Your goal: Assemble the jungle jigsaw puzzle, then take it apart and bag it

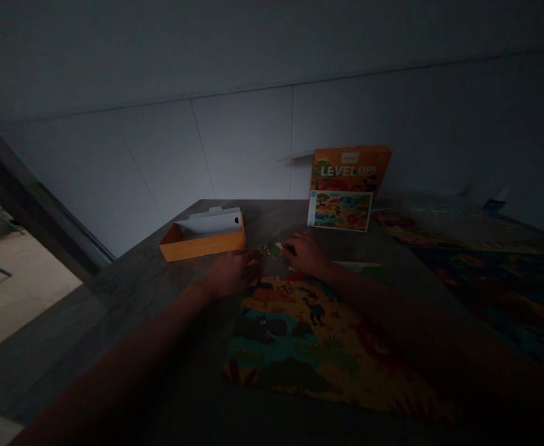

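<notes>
A colourful animal jigsaw puzzle (300,334) lies on the dark grey table (151,291) in front of me. Both my hands rest at its far edge. My left hand (229,271) has its fingers curled and pinched at a small puzzle piece (267,250) at the puzzle's upper left. My right hand (307,253) lies just right of it with fingers bent down onto the same spot. The scene is dim, so what either hand holds is hard to make out.
An open orange box (204,235) sits to the far left of the puzzle. An orange "LEVEL UP!" box lid (349,186) stands upright against the white wall. Other finished puzzles (499,291) cover the table to the right. The table's left edge drops to a floor.
</notes>
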Demonstrator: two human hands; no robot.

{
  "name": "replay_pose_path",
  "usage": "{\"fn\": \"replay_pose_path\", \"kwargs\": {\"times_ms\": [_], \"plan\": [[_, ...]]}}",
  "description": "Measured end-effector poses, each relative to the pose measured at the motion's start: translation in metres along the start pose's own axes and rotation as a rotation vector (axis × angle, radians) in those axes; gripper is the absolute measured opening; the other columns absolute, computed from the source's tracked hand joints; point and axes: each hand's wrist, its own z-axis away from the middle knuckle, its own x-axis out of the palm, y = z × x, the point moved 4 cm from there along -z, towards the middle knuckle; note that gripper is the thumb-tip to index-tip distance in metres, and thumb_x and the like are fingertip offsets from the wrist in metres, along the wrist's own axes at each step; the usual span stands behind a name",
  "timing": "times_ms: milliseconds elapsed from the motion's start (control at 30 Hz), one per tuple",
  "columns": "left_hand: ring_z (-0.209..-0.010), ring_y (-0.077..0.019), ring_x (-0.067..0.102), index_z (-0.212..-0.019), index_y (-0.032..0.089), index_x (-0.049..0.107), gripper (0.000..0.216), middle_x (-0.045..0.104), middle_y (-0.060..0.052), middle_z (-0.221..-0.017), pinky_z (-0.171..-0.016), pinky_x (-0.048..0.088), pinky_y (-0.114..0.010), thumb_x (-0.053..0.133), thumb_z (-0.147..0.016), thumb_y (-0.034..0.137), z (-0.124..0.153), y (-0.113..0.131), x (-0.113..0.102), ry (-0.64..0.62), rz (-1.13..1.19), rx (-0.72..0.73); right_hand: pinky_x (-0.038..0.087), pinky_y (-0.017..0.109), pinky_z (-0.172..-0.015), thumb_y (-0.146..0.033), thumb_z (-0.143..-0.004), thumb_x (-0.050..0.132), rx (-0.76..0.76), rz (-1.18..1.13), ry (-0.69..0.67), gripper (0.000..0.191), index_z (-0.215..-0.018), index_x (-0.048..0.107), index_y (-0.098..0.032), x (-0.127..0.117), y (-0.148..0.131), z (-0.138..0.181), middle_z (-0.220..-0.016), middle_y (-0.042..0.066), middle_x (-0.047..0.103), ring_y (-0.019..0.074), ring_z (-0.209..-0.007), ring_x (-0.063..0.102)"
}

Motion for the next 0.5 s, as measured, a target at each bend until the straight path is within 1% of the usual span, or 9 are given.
{"fn": "replay_pose_path", "kwargs": {"times_ms": [100, 233, 300, 367, 433, 500], "plan": [[-0.107, -0.0263, 0.067, -0.128, 0.017, 0.059, 0.038, 0.069, -0.012, -0.12, -0.09, 0.052, -0.036, 0.045, -0.095, 0.032, -0.001, 0.001, 0.006, -0.011, -0.01, 0.057, 0.037, 0.035, -0.097, -0.026, -0.094, 0.057, -0.045, -0.014, -0.019, 0.024, -0.107, 0.072, -0.014, 0.002, -0.005, 0.0, -0.104, 0.012, 0.07, 0.0237, -0.102, 0.059], [-0.111, -0.0271, 0.065, -0.131, 0.015, 0.057, 0.043, 0.069, -0.013, -0.12, -0.093, 0.052, -0.037, 0.049, -0.094, 0.035, -0.001, -0.002, 0.01, -0.027, 0.001, 0.053, 0.036, 0.034, -0.098, -0.035, -0.091, 0.063, -0.109, -0.034, -0.038, 0.026, -0.107, 0.072, -0.016, 0.002, -0.012, 0.001, -0.106, 0.009, 0.071, 0.0238, -0.103, 0.06], [-0.112, -0.0271, 0.065, -0.133, 0.016, 0.056, 0.045, 0.068, -0.013, -0.122, -0.094, 0.052, -0.037, 0.051, -0.093, 0.035, -0.001, -0.002, 0.009, -0.037, 0.026, 0.065, 0.036, 0.034, -0.098, -0.032, -0.093, 0.061, -0.111, -0.043, -0.036, 0.023, -0.105, 0.072, -0.017, 0.001, -0.012, 0.0, -0.107, 0.008, 0.072, 0.0228, -0.103, 0.06], [-0.111, -0.0269, 0.066, -0.133, 0.016, 0.056, 0.044, 0.068, -0.013, -0.124, -0.092, 0.052, -0.036, 0.052, -0.092, 0.033, -0.001, -0.002, 0.008, -0.044, 0.044, 0.078, 0.038, 0.033, -0.095, -0.025, -0.097, 0.052, -0.075, -0.048, -0.024, 0.023, -0.101, 0.073, -0.016, 0.002, -0.008, -0.001, -0.103, 0.009, 0.073, 0.0219, -0.099, 0.062], [-0.106, -0.0267, 0.068, -0.131, 0.018, 0.057, 0.042, 0.069, -0.012, -0.12, -0.089, 0.053, -0.036, 0.051, -0.092, 0.031, -0.001, -0.004, 0.005, -0.018, 0.035, 0.028, 0.04, 0.034, -0.091, -0.019, -0.1, 0.042, -0.024, -0.051, -0.006, 0.032, -0.098, 0.073, -0.014, 0.001, -0.002, -0.002, -0.099, 0.011, 0.074, 0.0217, -0.093, 0.063], [-0.103, -0.0271, 0.069, -0.13, 0.017, 0.059, 0.041, 0.071, -0.012, -0.117, -0.087, 0.053, -0.036, 0.05, -0.093, 0.031, -0.002, -0.01, 0.0, 0.041, 0.009, -0.073, 0.041, 0.034, -0.091, -0.018, -0.1, 0.039, 0.002, -0.057, 0.008, 0.034, -0.101, 0.073, -0.014, 0.001, 0.001, -0.003, -0.1, 0.012, 0.074, 0.0219, -0.093, 0.064]]}}
